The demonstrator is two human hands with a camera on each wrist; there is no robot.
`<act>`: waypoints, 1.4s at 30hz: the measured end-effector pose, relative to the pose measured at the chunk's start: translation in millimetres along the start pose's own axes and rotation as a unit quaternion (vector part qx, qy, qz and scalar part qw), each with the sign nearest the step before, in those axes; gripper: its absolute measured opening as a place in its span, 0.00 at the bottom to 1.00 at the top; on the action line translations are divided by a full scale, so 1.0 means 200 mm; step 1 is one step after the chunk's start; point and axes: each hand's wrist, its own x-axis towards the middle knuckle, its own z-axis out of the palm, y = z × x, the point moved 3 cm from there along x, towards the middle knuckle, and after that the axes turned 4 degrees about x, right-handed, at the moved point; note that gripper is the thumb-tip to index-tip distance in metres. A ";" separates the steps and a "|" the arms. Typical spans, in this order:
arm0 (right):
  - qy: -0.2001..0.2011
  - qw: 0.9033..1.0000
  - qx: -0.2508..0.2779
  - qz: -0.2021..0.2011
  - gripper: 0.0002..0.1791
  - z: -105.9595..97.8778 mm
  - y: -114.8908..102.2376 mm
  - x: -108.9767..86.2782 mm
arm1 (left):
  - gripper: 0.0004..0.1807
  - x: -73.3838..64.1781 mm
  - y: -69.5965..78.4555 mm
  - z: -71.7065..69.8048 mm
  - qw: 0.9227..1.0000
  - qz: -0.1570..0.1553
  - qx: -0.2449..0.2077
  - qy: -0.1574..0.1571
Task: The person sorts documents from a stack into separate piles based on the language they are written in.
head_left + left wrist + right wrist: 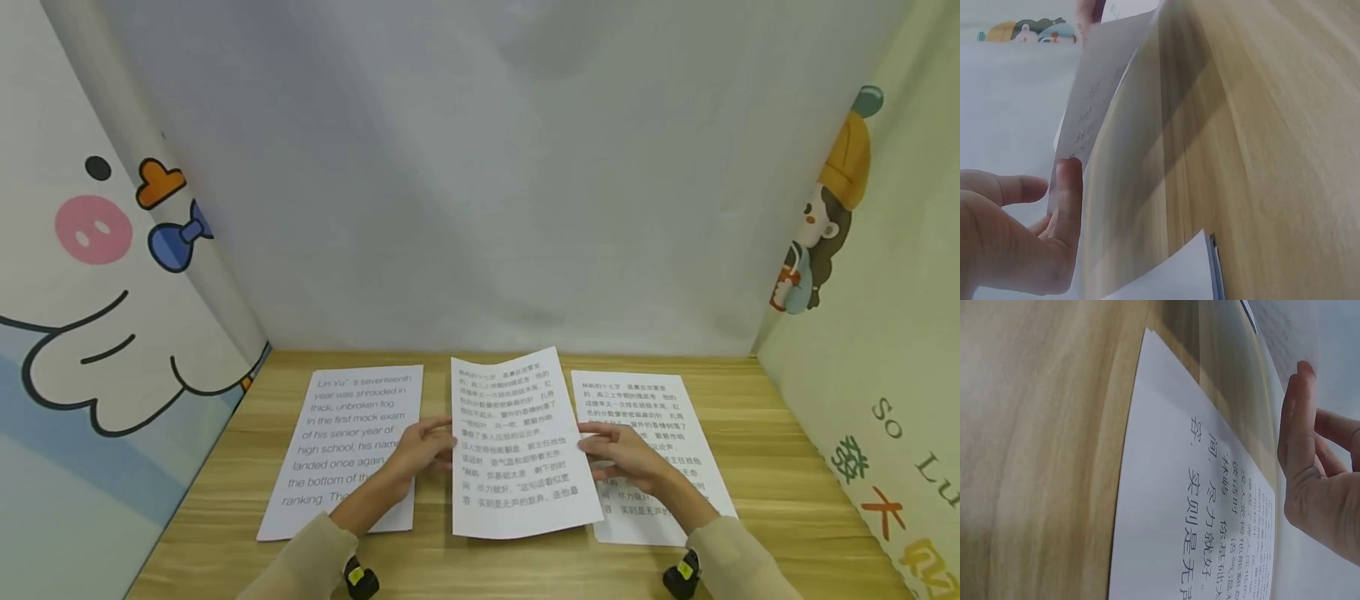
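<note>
A sheet of paper printed with Chinese characters is held up off the table, slightly bowed, its top edge curving. My left hand pinches its left side, and my right hand grips the right side. Seen from the left wrist, the sheet tilts above the wood, with the left fingers at its edge. Below my right hand in the right wrist view lie Chinese-printed pages. English-printed pages lie on the left, partly covered by my left hand and forearm.
The wooden table meets a pale grey backdrop at its far edge. Cartoon-printed panels stand on both sides, a left panel and a right panel. Dark wrist devices with yellow marks sit at both cuffs.
</note>
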 end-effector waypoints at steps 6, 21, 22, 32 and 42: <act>0.010 1.000 0.005 0.005 0.38 -0.06 0.03 -0.04 | 0.34 0.00 -0.01 0.06 1.000 0.006 -0.002 -0.022; 0.026 1.000 0.005 0.015 0.39 -0.22 0.06 -0.15 | 0.37 0.03 0.04 0.23 0.998 0.057 0.010 -0.038; 0.026 1.000 0.004 0.016 0.40 -0.23 0.06 -0.16 | 0.36 0.04 0.04 0.25 0.997 0.059 0.010 -0.040; 0.031 0.999 0.001 0.023 0.40 -0.36 0.08 -0.27 | 0.36 0.07 0.07 0.39 0.996 0.070 -0.012 -0.048; 0.034 0.999 -0.001 0.041 0.40 -0.48 0.10 -0.39 | 0.34 0.10 0.12 0.56 0.995 0.074 -0.015 -0.058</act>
